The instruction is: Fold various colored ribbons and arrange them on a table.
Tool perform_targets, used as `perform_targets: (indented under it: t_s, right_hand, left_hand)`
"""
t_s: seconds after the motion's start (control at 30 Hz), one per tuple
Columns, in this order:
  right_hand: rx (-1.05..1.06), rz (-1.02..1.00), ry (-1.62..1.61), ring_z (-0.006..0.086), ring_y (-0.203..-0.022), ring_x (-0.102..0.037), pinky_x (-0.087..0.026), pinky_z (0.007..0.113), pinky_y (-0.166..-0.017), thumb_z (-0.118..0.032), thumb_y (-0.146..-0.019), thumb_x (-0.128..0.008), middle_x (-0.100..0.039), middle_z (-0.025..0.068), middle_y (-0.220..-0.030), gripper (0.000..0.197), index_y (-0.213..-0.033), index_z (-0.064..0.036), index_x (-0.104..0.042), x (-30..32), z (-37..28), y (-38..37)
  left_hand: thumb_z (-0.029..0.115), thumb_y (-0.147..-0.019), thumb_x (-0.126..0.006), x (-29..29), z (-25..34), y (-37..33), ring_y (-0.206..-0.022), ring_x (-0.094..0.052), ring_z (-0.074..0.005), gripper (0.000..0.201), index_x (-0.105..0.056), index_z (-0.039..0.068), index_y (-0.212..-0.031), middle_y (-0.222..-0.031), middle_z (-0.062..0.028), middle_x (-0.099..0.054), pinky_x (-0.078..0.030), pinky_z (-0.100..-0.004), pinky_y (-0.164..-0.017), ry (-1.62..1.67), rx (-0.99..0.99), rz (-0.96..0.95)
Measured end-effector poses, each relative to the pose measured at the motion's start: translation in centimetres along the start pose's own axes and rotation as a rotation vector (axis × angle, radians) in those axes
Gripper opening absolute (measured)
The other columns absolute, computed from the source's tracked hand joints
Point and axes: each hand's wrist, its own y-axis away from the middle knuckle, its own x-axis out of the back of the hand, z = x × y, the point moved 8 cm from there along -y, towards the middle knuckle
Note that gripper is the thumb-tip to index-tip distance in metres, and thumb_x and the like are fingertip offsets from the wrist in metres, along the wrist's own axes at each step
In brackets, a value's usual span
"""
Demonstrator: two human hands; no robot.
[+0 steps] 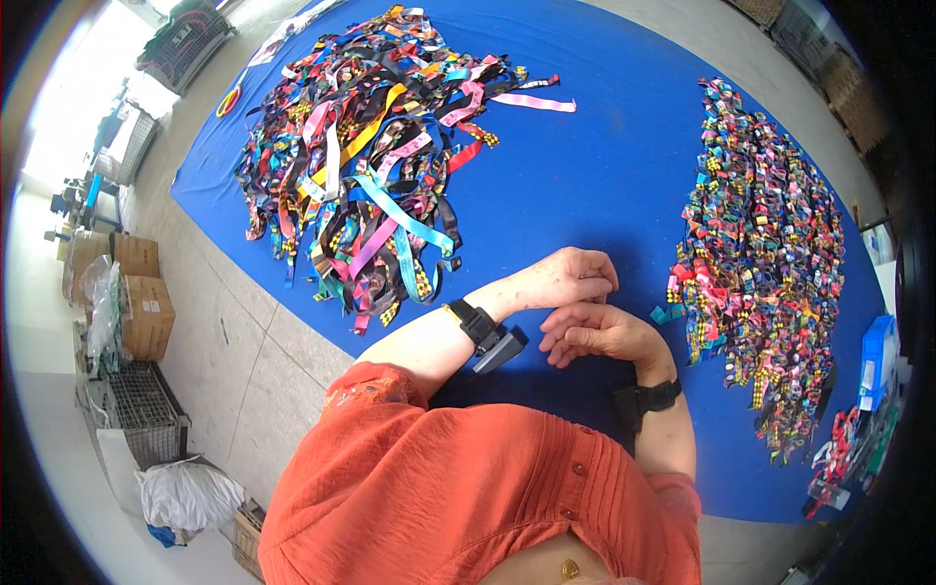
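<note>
Smooth, flat ribbons (356, 146) lie heaped on the left of the bench (585, 175), some with a satiny sheen, their ends sticking out at all angles. Pink, yellow, white, turquoise and black strips cross over one another, many of them patterned; one pink strip points out to the right. On the right, a second mass of strips (765, 244) has a knobbly, crimped texture and falls into long, roughly parallel rows, speckled red, black, yellow and teal.

A plain blue cover spreads over the bench. A thin red and yellow loop (229, 100) lies near its left edge, and a blue plastic bin (875, 361) stands at the right. Cardboard cartons (146, 317), a wire basket (141, 414) and a crumpled white sack (190, 495) line the left side.

Between the two masses, the left hand (565, 278) is loosely curled, just beside the half-bent right hand (609, 334); whether either grips anything cannot be told.
</note>
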Motion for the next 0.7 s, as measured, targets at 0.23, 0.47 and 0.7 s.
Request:
perform_targets:
  t_s: [0.23, 0.47, 0.7]
  right_hand:
    - [-0.013, 0.009, 0.0, 0.0246, -0.106, -0.068, -0.058, 0.038, -0.091, -0.021, -0.106, -0.054, -0.067, 0.0158, -0.119, 0.035, -0.134, -0.0005, -0.055, -0.2, 0.0, 0.1]
    - [0.008, 0.056, -0.06, 0.0238, -0.105, -0.068, -0.057, 0.038, -0.092, -0.018, -0.105, -0.056, -0.066, 0.0142, -0.119, 0.031, -0.131, -0.0016, -0.056, 0.4, 0.0, 0.1]
    - [0.005, 0.031, -0.04, 0.0227, -0.104, -0.069, -0.056, 0.038, -0.091, -0.017, -0.103, -0.057, -0.065, 0.0139, -0.121, 0.033, -0.132, -0.0019, -0.055, 0.1, -0.5, 0.1]
  left_hand:
    - [0.021, -0.097, -0.059, 0.1, 0.0, 0.1, -0.08, -0.065, -0.0132, 0.026, -0.067, -0.001, -0.108, -0.087, -0.0079, -0.069, -0.053, -0.0286, -0.072, -0.025, -0.016, 0.018]
    - [0.011, -0.097, -0.058, 4.6, 0.7, 0.7, -0.07, -0.063, -0.0101, 0.013, -0.067, 0.003, -0.102, -0.08, -0.0053, -0.07, -0.052, -0.0258, -0.062, -0.014, 0.009, 0.341]
    - [0.014, -0.089, -0.065, 19.7, 7.0, 8.8, -0.093, -0.067, -0.0349, 0.014, -0.069, 0.002, -0.094, -0.093, -0.018, -0.07, -0.054, -0.0435, -0.084, -0.946, -0.181, 1.256]
